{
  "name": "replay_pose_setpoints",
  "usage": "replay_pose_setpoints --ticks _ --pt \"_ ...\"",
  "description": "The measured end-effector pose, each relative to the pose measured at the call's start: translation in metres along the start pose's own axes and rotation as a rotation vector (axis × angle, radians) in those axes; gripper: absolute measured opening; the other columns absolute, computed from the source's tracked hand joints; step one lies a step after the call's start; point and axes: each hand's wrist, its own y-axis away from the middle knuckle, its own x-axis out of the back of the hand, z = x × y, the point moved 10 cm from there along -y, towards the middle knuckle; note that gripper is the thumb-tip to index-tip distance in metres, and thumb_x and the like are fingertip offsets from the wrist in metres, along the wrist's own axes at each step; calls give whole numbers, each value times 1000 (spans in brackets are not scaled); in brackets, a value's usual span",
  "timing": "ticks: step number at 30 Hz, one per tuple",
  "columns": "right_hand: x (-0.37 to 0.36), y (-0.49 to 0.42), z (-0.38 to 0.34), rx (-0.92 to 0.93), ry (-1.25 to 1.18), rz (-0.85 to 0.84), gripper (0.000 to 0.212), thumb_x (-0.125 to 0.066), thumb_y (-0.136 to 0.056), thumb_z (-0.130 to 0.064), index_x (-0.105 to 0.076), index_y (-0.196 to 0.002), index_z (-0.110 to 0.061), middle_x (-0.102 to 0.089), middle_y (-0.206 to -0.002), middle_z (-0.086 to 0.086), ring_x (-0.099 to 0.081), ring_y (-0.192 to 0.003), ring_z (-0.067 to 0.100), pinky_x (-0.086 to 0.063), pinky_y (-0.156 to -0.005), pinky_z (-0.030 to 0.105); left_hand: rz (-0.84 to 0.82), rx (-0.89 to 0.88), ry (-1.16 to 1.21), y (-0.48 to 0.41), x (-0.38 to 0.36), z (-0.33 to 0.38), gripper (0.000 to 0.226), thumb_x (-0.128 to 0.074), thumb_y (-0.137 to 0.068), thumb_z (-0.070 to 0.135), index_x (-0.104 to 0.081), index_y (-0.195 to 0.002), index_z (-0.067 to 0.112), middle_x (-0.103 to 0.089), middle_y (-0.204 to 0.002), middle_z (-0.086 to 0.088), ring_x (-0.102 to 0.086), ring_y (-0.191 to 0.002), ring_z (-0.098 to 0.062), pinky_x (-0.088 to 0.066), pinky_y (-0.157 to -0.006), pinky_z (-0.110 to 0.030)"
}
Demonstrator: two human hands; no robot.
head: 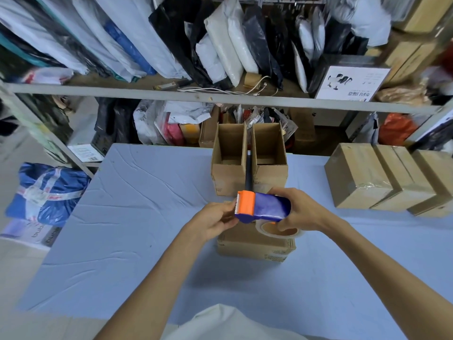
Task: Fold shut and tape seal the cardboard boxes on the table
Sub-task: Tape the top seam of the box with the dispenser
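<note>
Long axis lying nine-to-three, cutter toward nine o'clock, the tape dispenser [266, 207] is being gripped by the right hand [297, 211] and pinched at the cutter by the left hand [215, 222].

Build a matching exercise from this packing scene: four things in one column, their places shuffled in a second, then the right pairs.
Things
1. tape dispenser
2. open boxes
3. taped boxes
4. blue bundle

Places
A. off the table, to its left
B. in a row on the right side of the table
C. far middle of the table, side by side
D. held by the left hand and right hand above a closed box

Pairs: 1-D, 2-C, 3-B, 4-A
</note>
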Motion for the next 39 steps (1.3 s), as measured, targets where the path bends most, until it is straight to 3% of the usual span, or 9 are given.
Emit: replay_pose_setpoints --ticks 3,8,14,19,24,27,32,39 --pt "0 1 2 1 3 -6 76 -80 -53 -46 -45 -120 -35 -54 -111 -20 -57 -101 10 -50 -73 14 -20 119 124 0 -2 -12 7 -56 -94 2 -62 -90 3 -64 -90 -13 -61 -86 -19 -55 -59 -24" --pt "-2 2 2 -1 17 -23 75 -81 -55 -44 -45 -120 -36 -55 -111 -20 -58 -101 10 -50 -74 15 -41 143 22 -2 -2 -15 7 -56 -93 -1 -61 -91 3 -63 -90 -14 -59 -86 -18 -49 -69 -24" --pt "1 2 2 4 29 -3 73 -88 -61 -33 -45 -120 -36 -54 -110 -20 -57 -99 8 -48 -71 12 -41 63 -104 -4 -2 -7 6 -59 -93 3 -64 -93 6 -63 -85 -10 -58 -79 -13 -49 -56 -17" --pt "4 -1 -1 9 36 20 74 -89 -63 -27 -45 -122 -33 -53 -111 -18 -56 -99 11 -49 -72 13 45 53 6 -9 2 -7 4 -60 -92 4 -62 -90 6 -63 -86 -11 -58 -79 -15 -49 -50 -16" --pt "5 2 1 15 18 21 75 -87 -60 -34 -45 -121 -36 -55 -113 -18 -57 -101 11 -50 -73 13 32 103 12 -5 1 -11 3 -62 -91 4 -62 -88 6 -63 -81 -10 -58 -74 -14 -49 -50 -17" --pt "6 2 1 14 28 27 73 -88 -62 -33 -44 -120 -37 -55 -112 -19 -57 -101 9 -49 -72 12 14 114 -8 -5 -2 -12 5 -62 -91 4 -64 -90 9 -64 -82 -9 -57 -75 -13 -48 -59 -19" --pt "11 -1 -8 31 85 27 72 -89 -64 -30 -42 -118 -39 -53 -109 -21 -56 -95 4 -47 -70 9 10 59 -218 -6 -1 0 17 -63 -92 6 -64 -107 13 -66 -92 -7 -60 -82 -12 -49 -62 -19" --pt "9 -3 -21 50 206 22 71 -85 -66 -39 -45 -125 -30 -57 -114 -15 -55 -97 9 -48 -79 15 117 -49 -428 -6 9 16 9 -67 -90 21 -69 -95 13 -70 -100 -7 -65 -93 -16 -52 -66 -23"
